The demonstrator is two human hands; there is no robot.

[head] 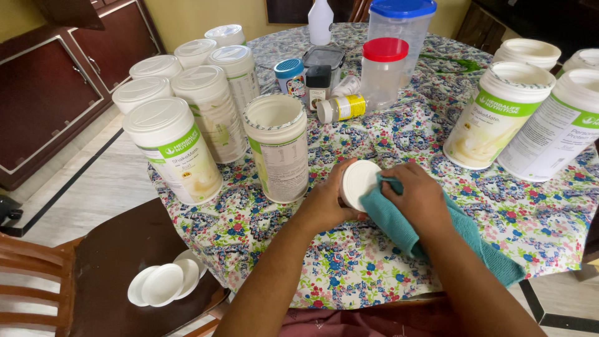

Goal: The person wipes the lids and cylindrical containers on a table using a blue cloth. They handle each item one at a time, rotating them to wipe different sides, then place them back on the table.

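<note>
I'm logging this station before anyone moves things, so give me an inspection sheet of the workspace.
Surface: round table under a floral cloth, crowded.
Job's things: white lid held on edge; teal cloth pressed against it.
Clutter: lidless white canister nearest the hands; five lidded canisters on the left; more lidless ones on the right; red-lidded jar, blue-lidded jar, small bottles.
Hands: left hand grips the lid; right hand holds the cloth on it.
Cables: nothing seen.
Surroundings: wooden chair with loose white lids; dark cabinet; tiled floor.
</note>
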